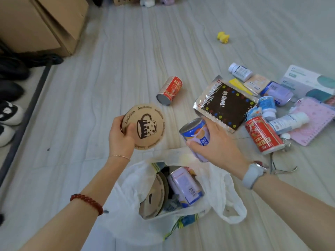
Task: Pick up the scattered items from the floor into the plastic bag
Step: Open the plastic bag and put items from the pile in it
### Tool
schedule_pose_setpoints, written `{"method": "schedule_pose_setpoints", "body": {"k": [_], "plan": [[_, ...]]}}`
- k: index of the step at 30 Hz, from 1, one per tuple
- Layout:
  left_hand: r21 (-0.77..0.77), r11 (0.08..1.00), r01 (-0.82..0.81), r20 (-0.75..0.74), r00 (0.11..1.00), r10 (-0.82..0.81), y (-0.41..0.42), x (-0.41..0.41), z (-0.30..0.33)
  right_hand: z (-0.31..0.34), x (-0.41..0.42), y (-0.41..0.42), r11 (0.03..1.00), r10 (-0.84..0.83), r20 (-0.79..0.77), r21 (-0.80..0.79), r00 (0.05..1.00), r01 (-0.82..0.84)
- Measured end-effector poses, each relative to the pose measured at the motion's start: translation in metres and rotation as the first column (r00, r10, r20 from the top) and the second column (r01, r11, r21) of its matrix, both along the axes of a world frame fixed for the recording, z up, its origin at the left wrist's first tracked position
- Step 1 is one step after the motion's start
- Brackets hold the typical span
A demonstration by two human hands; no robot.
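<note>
White thin plastic bag [215, 192] lies open on the floor [112, 73]. Above its far edge, the right hand [215, 144] grips a blue-and-lilac drink can [196, 136], long axis tilted, top pointing up-left. The left hand [120, 136] pinches a round brown cork coaster [145, 126], face up.

This looks like a room in a home. The floor [126, 69] is pale and striped. Shoes [9, 113] sit in a row at the left. A big cardboard box [41, 24] stands at the far left. Cans, bottles and snack packs lie scattered on the right, and small toys [223, 37] lie farther away.
</note>
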State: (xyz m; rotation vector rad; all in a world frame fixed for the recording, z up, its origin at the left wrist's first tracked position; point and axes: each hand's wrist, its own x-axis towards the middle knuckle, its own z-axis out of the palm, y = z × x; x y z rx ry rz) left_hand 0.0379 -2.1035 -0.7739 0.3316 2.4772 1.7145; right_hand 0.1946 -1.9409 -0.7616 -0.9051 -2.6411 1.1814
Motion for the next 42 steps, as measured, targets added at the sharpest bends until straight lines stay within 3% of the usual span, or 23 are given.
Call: {"method": "schedule_pose_setpoints", "body": {"k": [4, 6, 10, 13, 17, 20, 24, 26, 29, 31, 35, 39, 42], "plan": [[-0.004, 1.000, 0.008, 0.115, 0.993, -0.007, -0.037, 0.018, 0.010, 0.014, 0.011, -0.058, 0.971, 0.211, 0.164, -0.153, 0.964, -0.186], [0.036, 0.999, 0.011, 0.268, 0.963, -0.020, -0.056, 0.021, 0.009, 0.008, 0.017, -0.083, 0.974, 0.211, 0.221, -0.130, 0.952, -0.186], [0.112, 0.988, 0.103, 0.562, 0.814, -0.148, -0.092, 0.018, 0.003, -0.006, 0.023, -0.101, 0.977, 0.211, 0.265, -0.018, 0.941, -0.214], [-0.167, 0.955, 0.245, 0.460, 0.876, -0.144, -0.112, 0.014, 0.001, -0.016, 0.016, -0.117, 0.954, 0.250, 0.248, 0.105, 0.936, -0.282], [-0.654, 0.659, 0.372, 0.254, 0.928, -0.272, -0.128, 0.013, -0.005, -0.026, 0.003, -0.133, 0.940, 0.271, 0.264, 0.135, 0.926, -0.314], [-0.711, 0.584, 0.392, 0.224, 0.913, -0.341, -0.121, 0.032, -0.009, -0.027, 0.000, -0.126, 0.972, 0.215, 0.251, 0.041, 0.944, -0.233], [-0.815, 0.408, 0.411, 0.229, 0.876, -0.425, -0.096, 0.063, -0.022, -0.026, 0.008, -0.118, 0.973, 0.187, 0.267, 0.080, 0.946, -0.215], [-0.807, 0.466, 0.364, 0.144, 0.885, -0.442, -0.089, 0.068, -0.026, -0.025, 0.011, -0.117, 0.974, 0.173, 0.273, 0.096, 0.946, -0.206], [-0.685, 0.658, 0.313, 0.100, 0.935, -0.341, -0.093, 0.050, -0.023, -0.024, 0.013, -0.114, 0.977, 0.157, 0.290, 0.095, 0.944, -0.191], [-0.629, 0.735, 0.253, 0.055, 0.958, -0.283, -0.103, 0.034, -0.014, -0.020, 0.012, -0.113, 0.971, 0.168, 0.287, 0.116, 0.943, -0.208], [-0.617, 0.756, 0.216, -0.017, 0.958, -0.288, -0.123, 0.022, -0.003, -0.011, 0.002, -0.115, 0.898, 0.331, 0.169, 0.247, 0.929, -0.365], [-0.585, 0.782, 0.214, -0.042, 0.955, -0.293, -0.129, 0.023, 0.000, -0.015, -0.014, -0.119, 0.762, 0.529, 0.173, 0.334, 0.831, -0.555], [-0.556, 0.806, 0.204, -0.058, 0.957, -0.283, -0.126, 0.022, 0.008, -0.017, -0.020, -0.119, 0.674, 0.585, 0.133, 0.469, 0.800, -0.571]]}}
